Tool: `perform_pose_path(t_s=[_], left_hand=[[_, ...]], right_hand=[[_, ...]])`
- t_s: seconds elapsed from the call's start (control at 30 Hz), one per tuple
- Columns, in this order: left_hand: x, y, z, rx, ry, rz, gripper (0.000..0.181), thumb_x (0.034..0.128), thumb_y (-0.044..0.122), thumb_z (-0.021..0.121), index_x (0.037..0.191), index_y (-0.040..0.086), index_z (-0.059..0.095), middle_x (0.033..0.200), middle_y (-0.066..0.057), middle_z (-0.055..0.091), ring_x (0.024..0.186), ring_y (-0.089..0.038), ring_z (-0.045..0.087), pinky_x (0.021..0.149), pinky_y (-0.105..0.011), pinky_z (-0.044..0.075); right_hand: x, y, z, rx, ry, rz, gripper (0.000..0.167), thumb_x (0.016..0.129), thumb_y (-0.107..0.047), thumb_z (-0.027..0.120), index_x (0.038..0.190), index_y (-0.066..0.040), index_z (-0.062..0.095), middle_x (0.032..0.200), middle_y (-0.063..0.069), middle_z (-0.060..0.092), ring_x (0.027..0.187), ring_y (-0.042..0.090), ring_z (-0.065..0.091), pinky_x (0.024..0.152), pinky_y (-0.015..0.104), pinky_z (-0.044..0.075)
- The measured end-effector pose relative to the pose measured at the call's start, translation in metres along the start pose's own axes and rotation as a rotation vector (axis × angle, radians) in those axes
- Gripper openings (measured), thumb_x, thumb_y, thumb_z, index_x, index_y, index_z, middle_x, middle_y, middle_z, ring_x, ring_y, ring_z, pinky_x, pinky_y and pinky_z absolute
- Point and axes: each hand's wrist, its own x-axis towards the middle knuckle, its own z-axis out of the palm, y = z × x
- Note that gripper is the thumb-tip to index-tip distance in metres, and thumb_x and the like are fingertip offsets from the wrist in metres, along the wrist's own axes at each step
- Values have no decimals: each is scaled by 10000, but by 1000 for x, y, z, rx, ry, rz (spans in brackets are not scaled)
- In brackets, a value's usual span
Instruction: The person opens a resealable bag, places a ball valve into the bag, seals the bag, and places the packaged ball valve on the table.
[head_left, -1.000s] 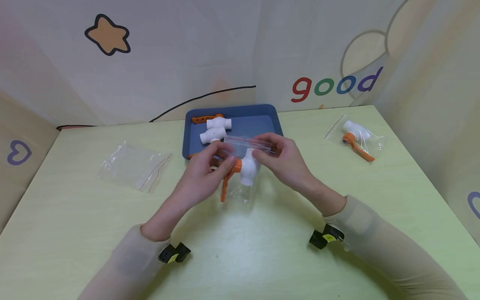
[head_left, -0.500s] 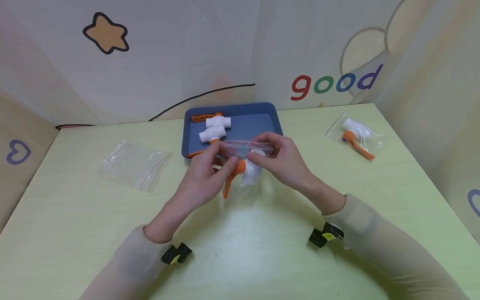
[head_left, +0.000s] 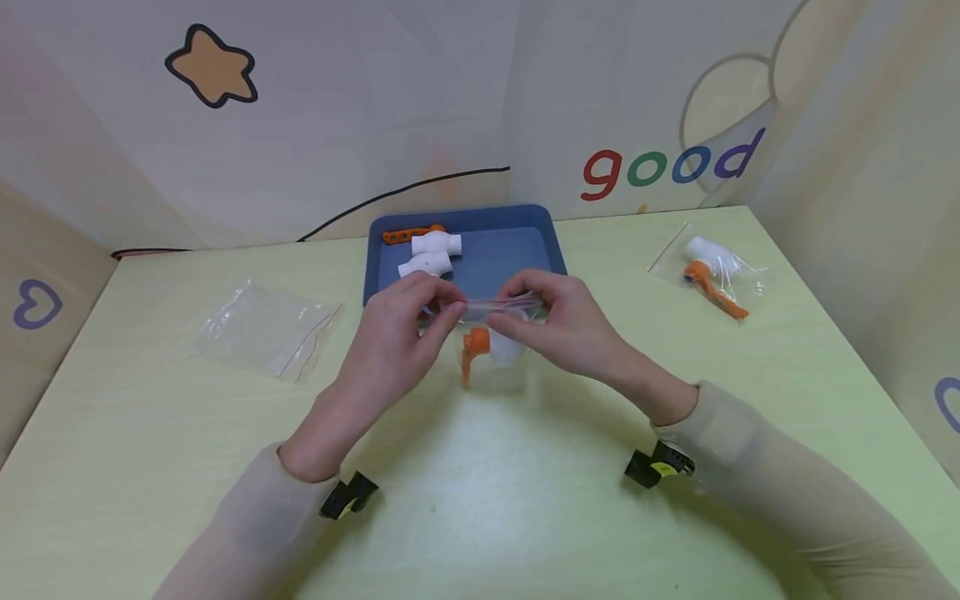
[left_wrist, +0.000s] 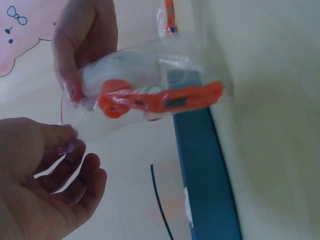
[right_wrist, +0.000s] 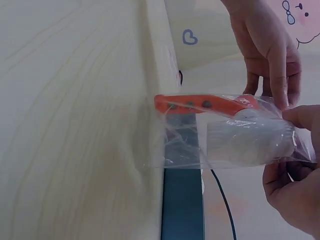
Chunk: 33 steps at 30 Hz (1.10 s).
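Observation:
Between the two hands hangs a clear zip bag (head_left: 498,379) holding a white valve (head_left: 507,348) with an orange handle (head_left: 474,346). My left hand (head_left: 397,333) pinches the bag's top edge at its left end. The right hand (head_left: 558,321) pinches the same edge at its right end. In the left wrist view the orange handle (left_wrist: 170,99) lies inside the film, below the pinching fingers of the left hand (left_wrist: 45,175). The right wrist view shows the white valve body (right_wrist: 250,142) inside the bag, beside the right hand (right_wrist: 300,190).
Behind the hands, a blue tray (head_left: 517,242) holds white valves (head_left: 437,243) with orange handles. A flat clear bag (head_left: 262,329) lies on the table at left. At right lies another bag with a white and orange valve (head_left: 712,258) in it.
The bag's top edge has been drawn straighter between the hands, and the valve hangs lower inside it. My left fingers have moved up from beside the orange part to the top edge.

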Motion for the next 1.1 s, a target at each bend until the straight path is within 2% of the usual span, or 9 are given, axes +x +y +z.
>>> perform_pose_path(t_s=[0.2,0.4,0.63,0.9,1.1], left_hand=[[2,6,-7,124,-67,3,88,957,88,744,1011,20,729,955,-61,666,838,-226,592,701,-315,514],[3,9,-12,185,-122,33,76,965,86,732,997,17,726,948,-70,661,841,-236,572,702,-328,494],[4,10,-17,235,-131,104,65,958,46,728,978,-13,710,923,-95,655,861,-264,574,748,-358,503],[3,12,-18,283,-156,93,77,967,64,722,988,-10,723,911,-90,662,861,-256,589,752,-347,517],[4,14,-20,329,-168,99,80,966,65,724,988,-11,728,886,-86,639,859,-262,579,753,-346,512]], right_hand=[[1,-3,-4,-55,-48,-68,139,913,-107,800,1030,-85,728,992,-9,685,924,183,602,779,399,532],[2,-6,-10,-123,-68,-115,130,904,-116,812,1018,-84,758,1009,-13,672,938,166,602,770,369,530],[1,-13,-20,-231,-107,-164,115,949,-40,728,1044,-86,773,1002,-28,662,876,129,596,644,329,503],[4,-12,-22,-361,-131,-285,93,920,-4,759,1006,-39,760,920,-3,658,800,103,605,663,281,519],[6,-8,-22,-417,-144,-362,89,912,4,764,993,-19,739,903,23,641,759,105,581,653,264,513]])
